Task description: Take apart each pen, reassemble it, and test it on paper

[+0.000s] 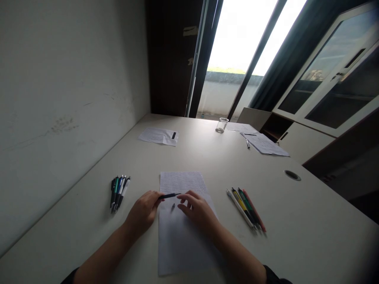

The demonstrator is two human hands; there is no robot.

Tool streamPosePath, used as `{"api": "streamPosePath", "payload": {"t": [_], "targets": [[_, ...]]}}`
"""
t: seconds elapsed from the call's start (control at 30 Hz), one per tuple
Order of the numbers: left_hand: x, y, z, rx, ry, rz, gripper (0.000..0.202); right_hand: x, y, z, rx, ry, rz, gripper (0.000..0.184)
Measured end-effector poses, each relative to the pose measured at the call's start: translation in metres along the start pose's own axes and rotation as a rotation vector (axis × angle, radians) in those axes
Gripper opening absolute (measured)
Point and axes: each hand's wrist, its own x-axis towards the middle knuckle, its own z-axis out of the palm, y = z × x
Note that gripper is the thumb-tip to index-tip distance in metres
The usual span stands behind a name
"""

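A dark pen [169, 195] is held level over a written sheet of paper [181, 182] at the near middle of the table. My left hand [143, 212] pinches the pen's left end. My right hand [197, 208] has its fingertips at the pen's right end, its fingers loosely curled. A small dark piece [173, 206], perhaps a cap or a pen part, lies on the sheet just below the pen.
Several pens [119, 192] lie grouped at the left, several more pens [246, 208] at the right. Farther back are a folded paper [159, 136], a glass jar [222, 125], sheets with a pen [263, 142], and a cable hole [292, 175]. A wall runs along the left.
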Motion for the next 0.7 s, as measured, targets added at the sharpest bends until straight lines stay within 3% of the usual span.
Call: {"api": "streamPosePath", "payload": {"t": [0.1, 0.23, 0.47, 0.7], "targets": [[0.0005, 0.001, -0.0001, 0.001, 0.0, 0.003, 0.021, -0.0004, -0.0043, 0.0036, -0.28, -0.114, -0.154, 0.032], [-0.0003, 0.0021, 0.0004, -0.003, -0.004, 0.01, 0.02, -0.0003, -0.0082, 0.007, -0.428, -0.177, -0.253, 0.028], [-0.001, 0.001, 0.001, -0.003, -0.015, 0.008, 0.021, -0.0005, -0.0037, 0.0106, -0.377, -0.198, -0.216, 0.011], [0.0011, 0.0018, 0.0, 0.019, -0.006, 0.016, 0.019, 0.0019, -0.0012, 0.0058, -0.235, -0.1, -0.129, 0.008]]}}
